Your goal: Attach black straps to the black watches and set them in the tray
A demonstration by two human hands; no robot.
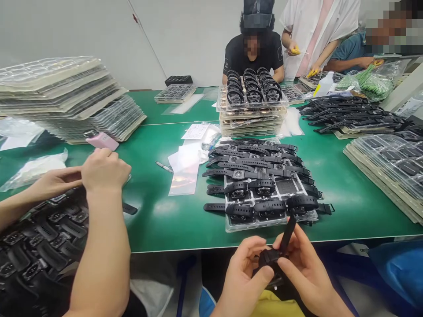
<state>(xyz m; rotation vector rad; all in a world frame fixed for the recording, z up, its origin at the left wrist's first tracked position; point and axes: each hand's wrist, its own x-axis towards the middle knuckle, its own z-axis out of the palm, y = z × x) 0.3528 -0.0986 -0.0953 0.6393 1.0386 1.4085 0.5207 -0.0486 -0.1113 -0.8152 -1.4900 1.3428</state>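
Low in the head view, in front of the table edge, my left hand point(243, 275) grips the body end of a black smartwatch point(269, 255). The fingers of my right hand point(309, 268) are closed on its strap, which sticks up between thumb and fingers. Parts of the watch are hidden behind my fingers. Just beyond my hands lies a clear plastic tray point(233, 226) with rows of black-strapped watches. One of its compartments point(287, 187) has no watch in it. Some straps hang out past the tray's sides.
Left, a co-worker's hand point(104, 169) is near a pink-topped tool point(103, 141) and more watches point(49, 233). Tall tray stacks point(59, 97) stand behind. Papers point(185, 171) lie mid-table. Across sit stacked watch trays point(253, 121); right, more trays point(390, 167).
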